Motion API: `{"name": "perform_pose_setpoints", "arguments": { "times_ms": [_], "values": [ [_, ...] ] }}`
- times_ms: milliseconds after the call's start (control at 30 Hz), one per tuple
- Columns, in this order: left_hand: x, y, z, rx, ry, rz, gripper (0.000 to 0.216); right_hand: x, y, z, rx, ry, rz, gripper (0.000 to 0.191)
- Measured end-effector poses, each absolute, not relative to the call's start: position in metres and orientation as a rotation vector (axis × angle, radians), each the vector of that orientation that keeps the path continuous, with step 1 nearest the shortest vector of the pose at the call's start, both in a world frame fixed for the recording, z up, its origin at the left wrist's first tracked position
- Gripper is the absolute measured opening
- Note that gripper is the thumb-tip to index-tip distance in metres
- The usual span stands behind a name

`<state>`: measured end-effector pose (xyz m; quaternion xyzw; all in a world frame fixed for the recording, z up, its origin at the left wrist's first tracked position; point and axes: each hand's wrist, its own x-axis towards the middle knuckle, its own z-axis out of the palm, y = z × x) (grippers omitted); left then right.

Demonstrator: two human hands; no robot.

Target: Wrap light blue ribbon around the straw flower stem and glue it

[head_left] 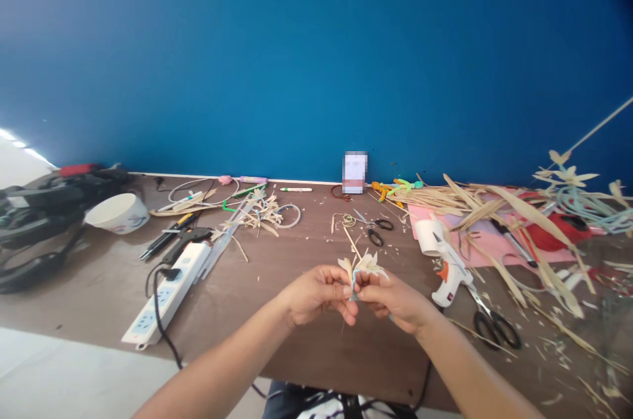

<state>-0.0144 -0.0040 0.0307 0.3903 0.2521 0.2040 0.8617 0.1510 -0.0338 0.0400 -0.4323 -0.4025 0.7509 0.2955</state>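
Observation:
Between my two hands, just above the near part of the table, is a small flower (368,264) with pale, straw-coloured petals. Its base looks light blue-grey. My left hand (321,292) pinches the flower's base from the left, thumb and fingertips together. From the right, my right hand (393,297) grips the same flower just under the petals, its fingers curled. My fingers partly hide the stem. Beyond the hands lie black-handled scissors (376,232) and a small coil of straw (343,220).
On the right are a white glue gun (450,277), larger scissors (497,328), a white cup (428,237) and dried leaf strips (475,201) on pink paper. To the left stand a power strip (165,297), a white bowl (117,213) and a black glue gun (185,244).

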Motion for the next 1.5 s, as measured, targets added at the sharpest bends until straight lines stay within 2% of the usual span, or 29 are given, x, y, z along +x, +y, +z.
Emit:
{"name": "perform_pose_setpoints", "arguments": {
  "times_ms": [133, 367, 833, 1233, 1500],
  "values": [
    [-0.014, -0.005, 0.032, 0.858, 0.526, 0.45, 0.021, 0.151, -0.036, 0.035, -1.131, -1.084, 1.954, 0.01],
    [-0.014, -0.011, 0.039, 1.017, 0.509, 0.463, 0.023, 0.154, -0.046, 0.022, -1.08, -1.082, 1.821, 0.023],
    [-0.013, -0.026, 0.057, 1.274, 0.684, 0.506, 0.019, 0.157, -0.048, 0.027, -0.98, -1.217, 1.78, 0.023],
    [-0.011, -0.017, 0.036, 0.941, 0.615, 0.575, 0.024, 0.156, -0.038, 0.021, -1.004, -1.197, 1.7, 0.012],
    [0.0, 0.007, 0.024, 1.031, 0.775, 0.744, 0.021, 0.152, -0.015, 0.02, -1.129, -1.132, 1.595, 0.011]
  ]
}}
